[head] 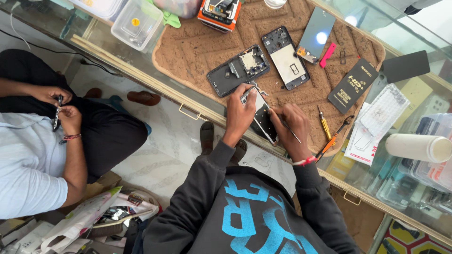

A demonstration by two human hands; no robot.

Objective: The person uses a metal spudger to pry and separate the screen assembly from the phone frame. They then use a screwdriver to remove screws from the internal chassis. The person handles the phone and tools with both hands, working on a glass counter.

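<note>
The left hand closes around the opened phone at its top edge, tilting it over the brown mat at the desk's near rim; the right hand pinches a thin tool against it. Light, stiff, fragile — probably best gripped by the frame edges, not the glass.

Both forearms reach forward, left hand curled in a grip, right hand pinching with its fingers.
</note>
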